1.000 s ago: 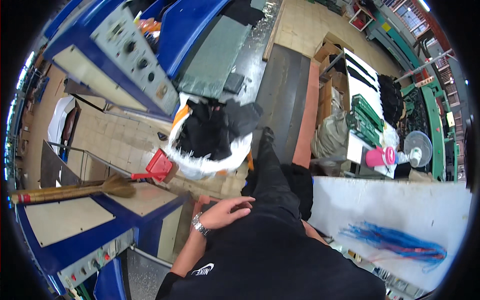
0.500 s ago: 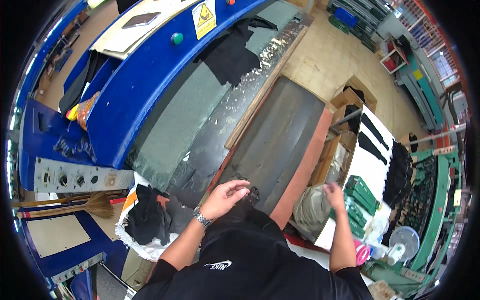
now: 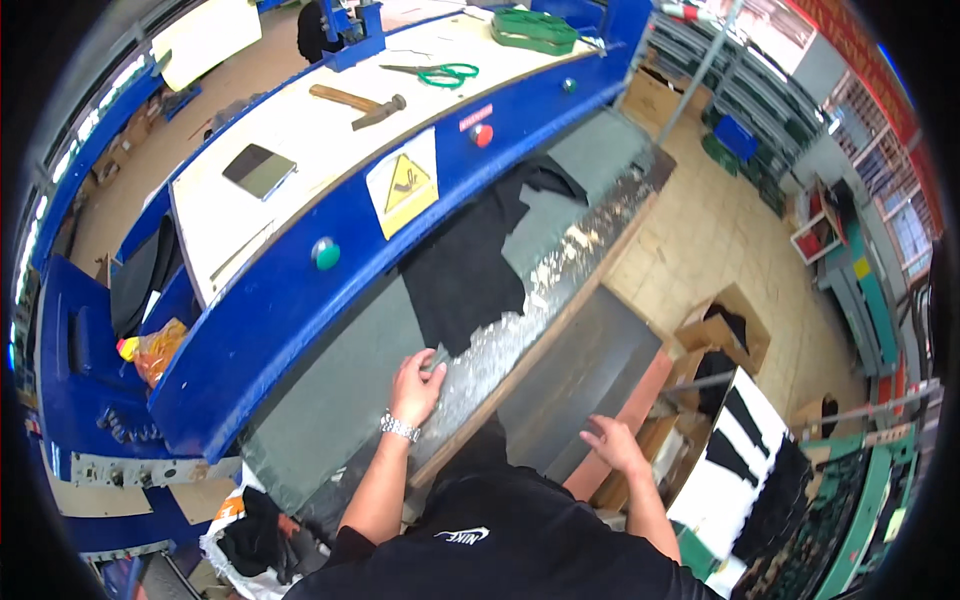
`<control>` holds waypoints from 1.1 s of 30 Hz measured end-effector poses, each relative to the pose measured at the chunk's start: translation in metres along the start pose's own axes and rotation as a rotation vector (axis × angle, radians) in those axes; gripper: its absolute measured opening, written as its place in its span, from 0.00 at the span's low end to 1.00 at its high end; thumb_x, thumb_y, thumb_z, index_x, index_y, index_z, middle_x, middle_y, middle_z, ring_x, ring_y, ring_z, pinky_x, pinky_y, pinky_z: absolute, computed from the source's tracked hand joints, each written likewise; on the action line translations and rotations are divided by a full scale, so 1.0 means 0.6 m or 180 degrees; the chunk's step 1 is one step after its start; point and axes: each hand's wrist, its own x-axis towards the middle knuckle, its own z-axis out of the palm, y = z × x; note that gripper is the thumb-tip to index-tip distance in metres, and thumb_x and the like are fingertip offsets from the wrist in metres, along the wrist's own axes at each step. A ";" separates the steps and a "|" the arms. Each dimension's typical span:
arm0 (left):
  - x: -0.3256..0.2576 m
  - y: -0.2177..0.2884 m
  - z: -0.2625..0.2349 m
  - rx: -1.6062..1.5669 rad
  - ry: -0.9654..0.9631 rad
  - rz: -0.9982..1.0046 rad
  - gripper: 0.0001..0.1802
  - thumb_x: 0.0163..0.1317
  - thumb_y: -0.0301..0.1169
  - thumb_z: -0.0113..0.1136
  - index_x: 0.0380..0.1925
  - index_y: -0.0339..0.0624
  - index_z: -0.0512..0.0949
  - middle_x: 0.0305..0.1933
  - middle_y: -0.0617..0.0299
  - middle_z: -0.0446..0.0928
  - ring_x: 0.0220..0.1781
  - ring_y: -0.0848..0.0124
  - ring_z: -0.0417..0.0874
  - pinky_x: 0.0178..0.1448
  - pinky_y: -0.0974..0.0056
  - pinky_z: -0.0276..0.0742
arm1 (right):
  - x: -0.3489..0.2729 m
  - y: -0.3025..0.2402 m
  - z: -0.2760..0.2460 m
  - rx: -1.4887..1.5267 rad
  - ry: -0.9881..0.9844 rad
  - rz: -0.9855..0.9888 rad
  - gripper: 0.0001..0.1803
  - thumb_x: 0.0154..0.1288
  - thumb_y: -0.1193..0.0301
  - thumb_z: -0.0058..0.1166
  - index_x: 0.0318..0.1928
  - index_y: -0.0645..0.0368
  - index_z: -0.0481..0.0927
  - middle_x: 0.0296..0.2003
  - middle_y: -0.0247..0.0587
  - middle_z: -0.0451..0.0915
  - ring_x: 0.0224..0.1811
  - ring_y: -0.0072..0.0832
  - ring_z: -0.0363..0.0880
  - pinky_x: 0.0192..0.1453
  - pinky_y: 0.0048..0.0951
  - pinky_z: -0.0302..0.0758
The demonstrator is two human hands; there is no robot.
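On the grey-green bed (image 3: pixel 330 365) of a blue machine (image 3: pixel 370 272) lay a piece of black cloth (image 3: pixel 465 280), flat, irregular in outline, with a narrower part reaching away from the person; its near corner came down to the fingertips of the left hand (image 3: pixel 415 390), whose fingers were bent and whose thumb stood out beside them; whether they pinched the cloth or only rested by it, I could not tell. A silver watch (image 3: pixel 400 428) circled that wrist; the right hand (image 3: pixel 617 446) hung apart to the right, loosely spread and holding nothing, above a dark panel (image 3: pixel 560 380) and near a reddish strip (image 3: pixel 648 395). Along the bed's near side ran a wooden edge (image 3: pixel 535 340), with pale scraps (image 3: pixel 550 268) strewn just inside it; behind the cloth, the machine's curved front bore a green button (image 3: pixel 325 254), a red button (image 3: pixel 482 136) and a yellow warning label (image 3: pixel 408 190). On its pale top lay a hammer (image 3: pixel 378 110), green-handled scissors (image 3: pixel 425 71), a dark flat rectangle (image 3: pixel 259 172) and a green tray (image 3: pixel 520 42); at lower left stood a white sack (image 3: pixel 215 555) holding dark cloth; at right, black strips (image 3: pixel 742 415) lay on a white table (image 3: pixel 690 500).
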 end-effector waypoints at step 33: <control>0.144 0.328 0.366 -0.0510 0.2907 -0.1492 0.15 0.55 0.32 0.62 0.22 0.40 0.64 0.20 0.60 0.66 0.25 0.69 0.68 0.32 0.59 0.66 | 0.812 -0.272 -0.244 0.0298 -0.2419 -0.3613 0.27 0.62 0.80 0.59 0.62 0.72 0.72 0.56 0.57 0.79 0.58 0.42 0.78 0.66 0.37 0.70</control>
